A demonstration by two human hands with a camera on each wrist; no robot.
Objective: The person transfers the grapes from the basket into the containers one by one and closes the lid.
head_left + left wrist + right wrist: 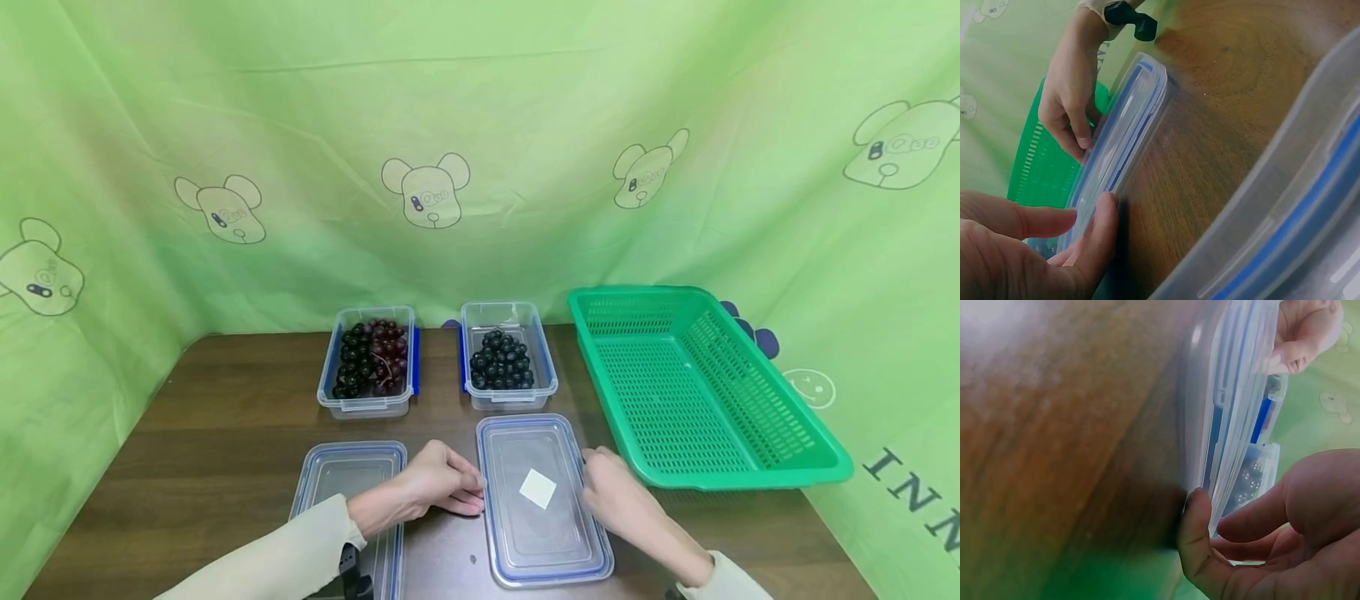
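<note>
A clear plastic container lid with a blue seal and a white square sticker lies in front of me in the head view. At its left edge, my left hand pinches the rim between thumb and fingers. My right hand grips the opposite rim, its thumb and fingers on either side of the edge in the right wrist view. A second clear lid lies partly under my left forearm.
Behind the lids stand two clear boxes: the left box holds dark and red grapes, the right box dark grapes. A green mesh basket stands at the right. A green cloth hangs behind the wooden table.
</note>
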